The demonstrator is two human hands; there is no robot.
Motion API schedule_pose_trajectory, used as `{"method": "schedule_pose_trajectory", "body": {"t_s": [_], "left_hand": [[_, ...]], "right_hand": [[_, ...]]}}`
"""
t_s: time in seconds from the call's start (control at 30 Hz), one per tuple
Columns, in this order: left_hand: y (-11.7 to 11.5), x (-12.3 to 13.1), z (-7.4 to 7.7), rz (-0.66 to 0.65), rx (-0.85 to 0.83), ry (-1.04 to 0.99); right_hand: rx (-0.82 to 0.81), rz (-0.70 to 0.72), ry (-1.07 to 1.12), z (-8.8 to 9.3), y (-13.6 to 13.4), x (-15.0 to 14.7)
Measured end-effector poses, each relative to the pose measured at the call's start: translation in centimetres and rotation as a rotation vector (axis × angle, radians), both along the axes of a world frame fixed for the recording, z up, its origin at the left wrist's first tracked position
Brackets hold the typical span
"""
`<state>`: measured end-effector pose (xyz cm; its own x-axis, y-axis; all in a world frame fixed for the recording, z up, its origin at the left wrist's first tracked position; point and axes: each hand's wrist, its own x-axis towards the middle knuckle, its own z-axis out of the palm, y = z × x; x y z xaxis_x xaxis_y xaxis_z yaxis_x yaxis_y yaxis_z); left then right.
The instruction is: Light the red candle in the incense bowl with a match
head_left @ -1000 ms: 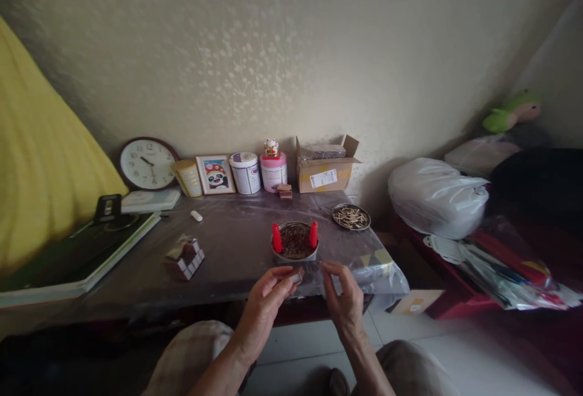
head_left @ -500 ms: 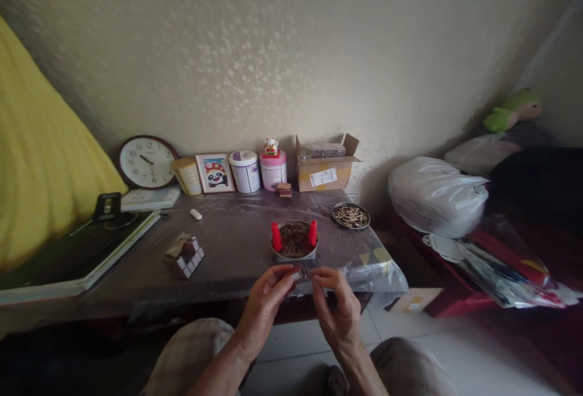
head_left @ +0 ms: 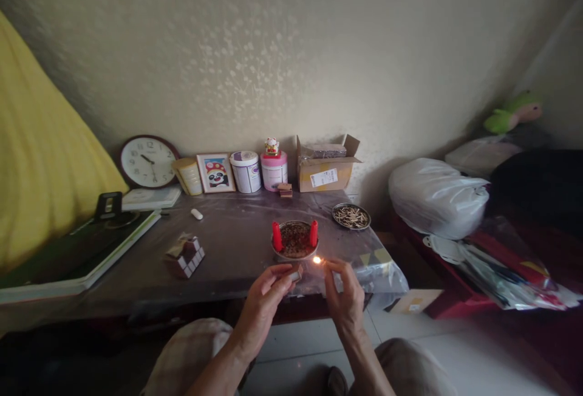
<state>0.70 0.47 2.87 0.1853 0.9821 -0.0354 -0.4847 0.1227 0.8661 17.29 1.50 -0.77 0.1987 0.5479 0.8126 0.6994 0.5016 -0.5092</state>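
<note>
A small matchbox point(head_left: 296, 274) is pinched in my left hand point(head_left: 268, 293), just over the table's front edge. My right hand point(head_left: 344, 293) grips a burning match point(head_left: 317, 260) between thumb and fingers, its bright flame to the left of the fingertips. Beyond both hands sits a round metal dish point(head_left: 295, 257) filled with dark brown granules point(head_left: 296, 238). Two red candles stand upright in it, the left candle point(head_left: 276, 237) and the right candle point(head_left: 313, 234). The flame is near the dish's front right rim, apart from the right candle. Neither candle shows a flame.
A plate of matchsticks point(head_left: 351, 217) lies at the right. Stacked matchboxes point(head_left: 186, 256) stand at the left, near a white oval object point(head_left: 197, 214). Along the wall are a clock point(head_left: 149, 162), a picture frame point(head_left: 216, 173), two tubs and a cardboard box point(head_left: 325, 171). Clear plastic covers the table.
The match in my right hand now burns. That hand has moved right and away from the matchbox. My left hand stays almost where it was.
</note>
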Motion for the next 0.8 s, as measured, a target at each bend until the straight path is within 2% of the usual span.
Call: {"method": "schedule_pose_trajectory", "body": {"t_s": [0.2, 0.4, 0.8], "left_hand": [[0.2, -0.5, -0.1, 0.021, -0.013, -0.001], [0.4, -0.6, 0.0, 0.019, -0.019, 0.007], [0.2, -0.5, -0.4, 0.027, -0.015, 0.047]], "right_hand": [[0.024, -0.075, 0.137, 0.7, 0.2, 1.6], [0.037, -0.121, 0.164, 0.3, 0.4, 2.5], [0.013, -0.089, 0.19, 1.5, 0.5, 2.5]]}}
